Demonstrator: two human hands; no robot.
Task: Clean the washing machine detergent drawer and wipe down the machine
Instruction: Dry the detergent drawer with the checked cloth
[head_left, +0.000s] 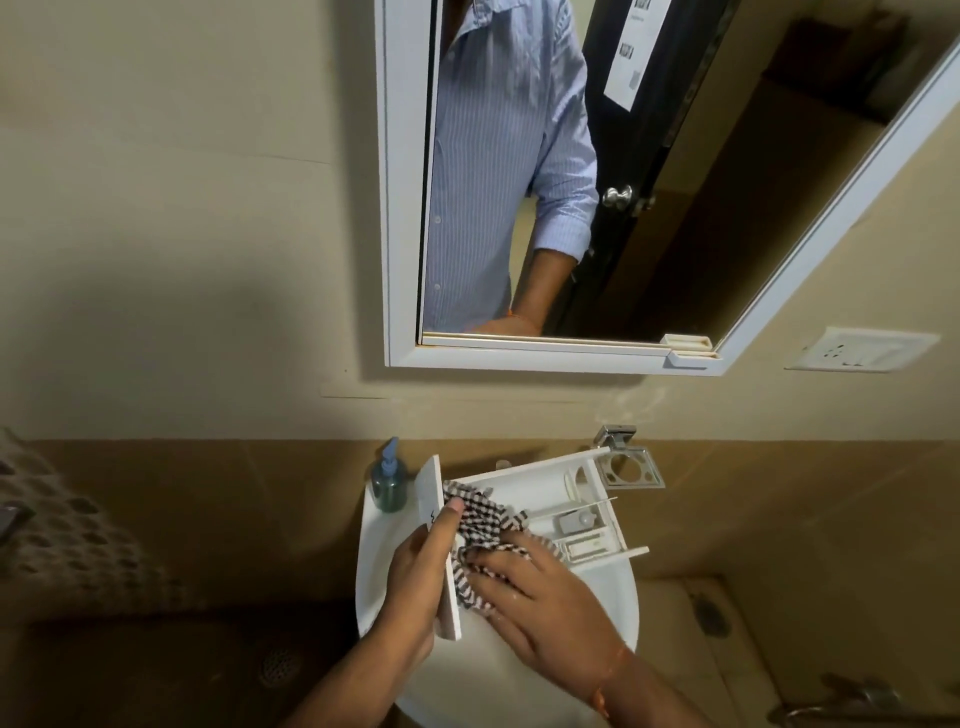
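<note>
Gripping the drawer's front panel, the left hand (421, 566) steadies the detergent drawer (545, 509) over the basin (371, 571); the right hand (535, 592) presses a checked cloth (480, 519) inside with spread fingers. Best work it into far compartments, keeping the drawer braced.
</note>
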